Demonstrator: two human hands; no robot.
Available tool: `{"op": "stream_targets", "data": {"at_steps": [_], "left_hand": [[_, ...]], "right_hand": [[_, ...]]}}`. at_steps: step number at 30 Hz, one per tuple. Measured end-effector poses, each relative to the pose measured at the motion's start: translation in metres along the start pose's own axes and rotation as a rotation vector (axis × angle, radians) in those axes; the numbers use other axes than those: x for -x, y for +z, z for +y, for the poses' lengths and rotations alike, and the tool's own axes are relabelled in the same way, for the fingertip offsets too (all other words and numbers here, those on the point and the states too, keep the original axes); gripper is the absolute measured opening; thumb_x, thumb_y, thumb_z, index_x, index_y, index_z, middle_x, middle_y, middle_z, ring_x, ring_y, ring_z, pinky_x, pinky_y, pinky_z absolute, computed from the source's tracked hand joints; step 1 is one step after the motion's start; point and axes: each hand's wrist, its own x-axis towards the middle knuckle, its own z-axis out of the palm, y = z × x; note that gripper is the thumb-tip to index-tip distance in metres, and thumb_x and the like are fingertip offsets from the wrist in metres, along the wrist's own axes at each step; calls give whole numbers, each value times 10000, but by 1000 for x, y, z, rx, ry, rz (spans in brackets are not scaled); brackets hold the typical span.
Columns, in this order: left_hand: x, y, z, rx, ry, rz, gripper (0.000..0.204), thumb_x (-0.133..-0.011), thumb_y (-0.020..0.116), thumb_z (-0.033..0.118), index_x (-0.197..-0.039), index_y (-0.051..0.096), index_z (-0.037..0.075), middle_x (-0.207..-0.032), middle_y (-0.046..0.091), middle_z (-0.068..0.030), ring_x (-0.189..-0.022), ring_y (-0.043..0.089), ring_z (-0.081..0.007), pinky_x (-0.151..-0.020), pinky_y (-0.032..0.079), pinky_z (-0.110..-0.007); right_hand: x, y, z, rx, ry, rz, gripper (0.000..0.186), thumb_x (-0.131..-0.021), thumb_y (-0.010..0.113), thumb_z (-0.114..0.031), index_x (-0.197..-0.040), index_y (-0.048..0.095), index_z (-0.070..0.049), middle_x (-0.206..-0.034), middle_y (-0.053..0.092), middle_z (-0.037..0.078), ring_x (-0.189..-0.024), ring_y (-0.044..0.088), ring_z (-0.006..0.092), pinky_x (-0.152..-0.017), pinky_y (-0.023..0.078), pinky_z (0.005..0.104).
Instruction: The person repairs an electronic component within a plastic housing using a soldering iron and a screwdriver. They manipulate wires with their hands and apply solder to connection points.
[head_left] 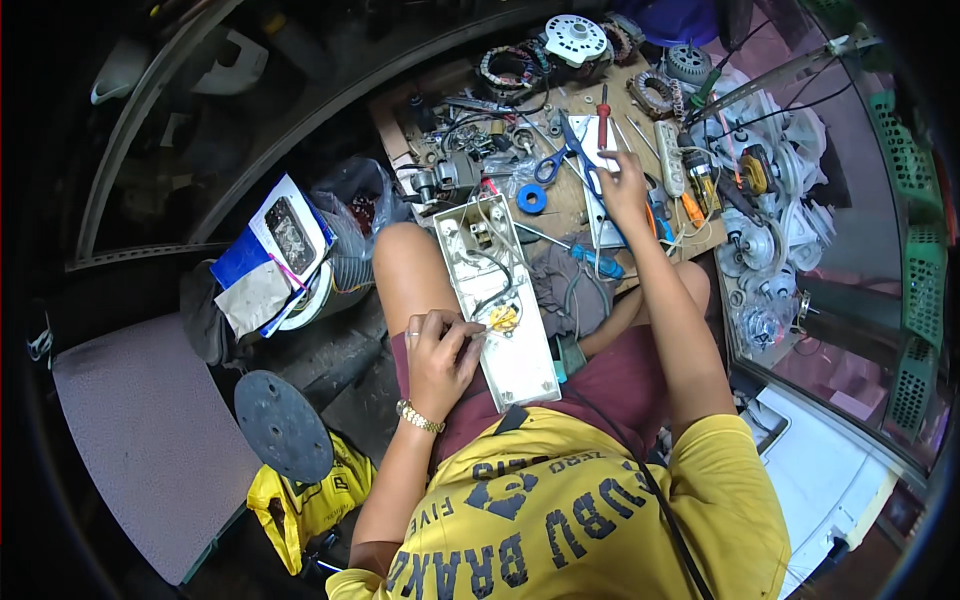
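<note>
An opened white plastic housing (525,365) with wires and a small yellow component (503,318) inside lies tilted across my lap. My left hand (440,355), wearing a watch, rests at its left edge, fingers curled near a thin wire; what they pinch is hidden. Up on the cluttered bench, my right hand (620,185) has finger and thumb on the handle of blue scissors (555,160). Beside them lie a red-handled screwdriver (603,125) and a white panel (585,130). A blue tape roll (531,199) is between the housing and the scissors.
The wooden bench (650,235) holds coils, small parts, a power strip (668,150) and a drill (755,170). White plastic parts (760,250) pile on the right. A padded seat (140,430), black disc (280,420) and yellow bag (320,495) are at the left.
</note>
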Motion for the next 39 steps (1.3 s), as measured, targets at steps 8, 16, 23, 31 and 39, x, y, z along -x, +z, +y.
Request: {"op": "stream_targets", "data": {"at_steps": [8,16,23,31,39], "left_hand": [[-7,19,8,-57,109,-103,265,-802,860,220,-1055,782,226,-1028,598,-24,-1007,533,-282,-891,420,-438],[-9,39,20,-179,170,2,231,-767,882,298,-975,798,245,-1030,613,-20,-991,542,-286,-857,405,-456],[0,43,19,-104,63,70,130,-799,841,174,-889,760,128,-900,629,-57,-896,558,-300,-823,420,-445],[3,49,21,-23,-105,86,146,-762,848,123,-886,770,128,-911,606,-57,-936,559,-299,-831,427,-443],[0,47,17,50,-173,35,155,-774,854,117,-909,776,118,-896,586,-69,-923,556,-295,-805,430,-437]], "right_hand": [[77,-79,54,-44,-18,199,190,-951,707,-85,-1111,752,9,-1035,756,159,-891,714,278,-808,552,381],[106,-72,17,-57,20,122,166,-1005,693,-49,-1149,739,20,-937,696,21,-714,560,63,-680,478,239],[36,-53,29,144,4,208,190,-933,727,-126,-1082,743,-9,-1086,738,212,-1008,696,409,-879,536,487],[-62,-17,100,472,68,109,331,-923,756,-195,-1185,723,5,-1162,723,282,-1067,700,476,-931,557,539],[-104,58,57,468,263,-46,553,-917,807,-359,-1250,562,7,-1173,716,301,-1097,705,495,-930,561,578]]}}
